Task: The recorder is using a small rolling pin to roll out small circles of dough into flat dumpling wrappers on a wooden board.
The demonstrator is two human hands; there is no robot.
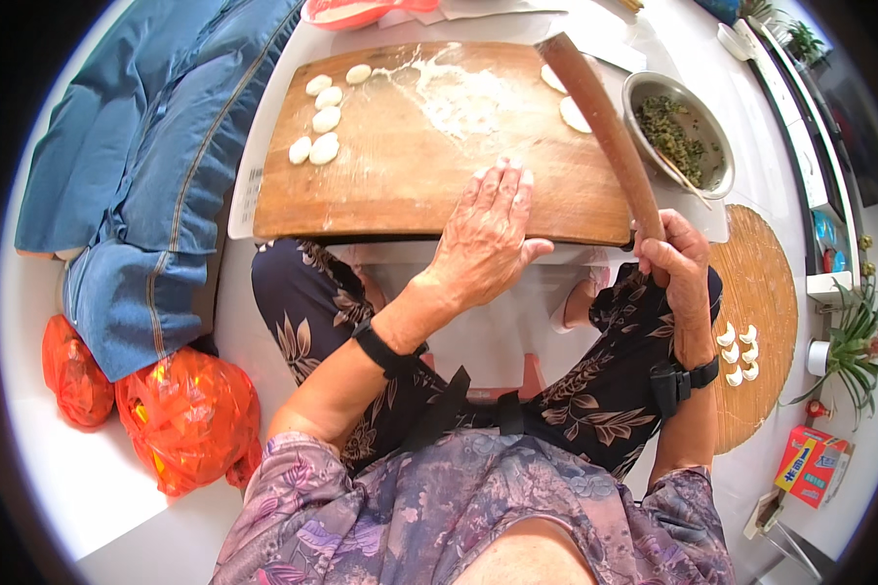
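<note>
My left hand [488, 224] lies palm down at the near edge of the wooden board [380, 200], fingers stretched out together. Whatever may be beneath that hand is hidden. My right hand [673, 249] is closed round the near end of a brown wooden rolling pin [603, 127], which slants up and away over the board's right side. Several small dough pieces [326, 119] sit at the board's left. Thin dough wrappers [575, 115] lie at its far right, partly behind the rolling pin. White flour [463, 97] is scattered over the far middle.
A metal bowl [727, 171] of chopped green filling [671, 136], with a thin wooden stick in it, stands right of the board. Several dumplings [733, 356] rest on a round wooden board [766, 292]. Red plastic bags [190, 419] and blue denim cloth [166, 166] are at left.
</note>
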